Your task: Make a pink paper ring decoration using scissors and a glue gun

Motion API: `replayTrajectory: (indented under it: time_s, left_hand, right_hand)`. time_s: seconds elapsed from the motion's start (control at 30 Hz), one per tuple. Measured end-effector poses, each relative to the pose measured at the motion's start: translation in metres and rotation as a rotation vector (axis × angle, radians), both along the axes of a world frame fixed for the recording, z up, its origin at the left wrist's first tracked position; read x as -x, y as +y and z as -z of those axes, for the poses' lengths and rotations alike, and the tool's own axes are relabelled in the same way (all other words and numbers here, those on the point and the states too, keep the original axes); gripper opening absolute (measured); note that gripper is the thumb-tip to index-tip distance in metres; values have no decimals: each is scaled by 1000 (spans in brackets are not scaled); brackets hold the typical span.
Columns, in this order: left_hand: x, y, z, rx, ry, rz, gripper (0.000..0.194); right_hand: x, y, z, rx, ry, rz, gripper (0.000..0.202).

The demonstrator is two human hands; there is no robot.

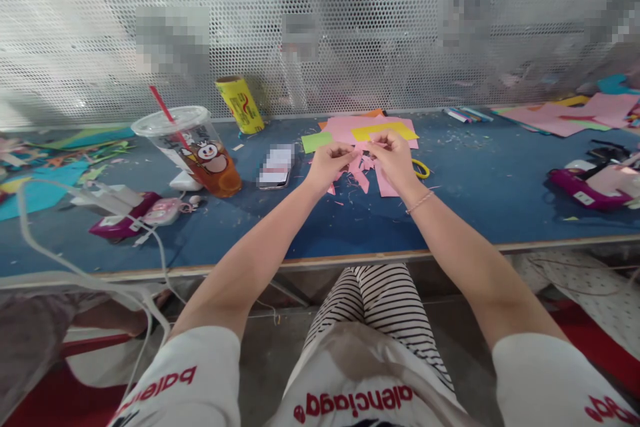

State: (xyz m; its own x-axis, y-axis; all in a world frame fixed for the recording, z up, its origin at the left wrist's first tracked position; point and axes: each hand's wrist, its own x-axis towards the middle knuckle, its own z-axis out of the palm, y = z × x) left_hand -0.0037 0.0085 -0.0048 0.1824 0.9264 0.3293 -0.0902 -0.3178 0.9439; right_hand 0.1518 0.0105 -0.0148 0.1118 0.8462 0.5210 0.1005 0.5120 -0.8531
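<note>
My left hand (330, 165) and my right hand (393, 157) are raised close together over the blue table, each with thumb and fingers pinched. Whatever lies between the fingertips is too small to make out. Pink paper scraps (359, 177) lie below and between the hands. Behind them are pink sheets (345, 127), a yellow strip (387, 131) and a green piece (316, 141). A yellow scissor handle (421, 169) shows just right of my right hand; the rest of it is hidden.
Left of my hands are a phone (277, 165), a drink cup with a red straw (210, 157) and a yellow can (241, 105). White cables and a purple power strip (125, 217) lie further left. Another purple strip (590, 190) is at right. Perforated metal (345, 60) stands behind the table.
</note>
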Motion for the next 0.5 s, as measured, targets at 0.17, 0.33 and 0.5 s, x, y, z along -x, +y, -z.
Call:
replayTrajectory:
  time_s: [0.17,0.33,0.5]
  left_hand:
    - [0,0,0,-13,-10,-1,18]
    - [0,0,1,-12,-9,2,17]
    - [1,1,0,-21,-14,25,18]
  right_hand:
    - [-1,3,1,-25,-17,5,16]
    - [-3,4,2,-39,-48,3,15]
    - [-3,3,1,-34,-76,16,15]
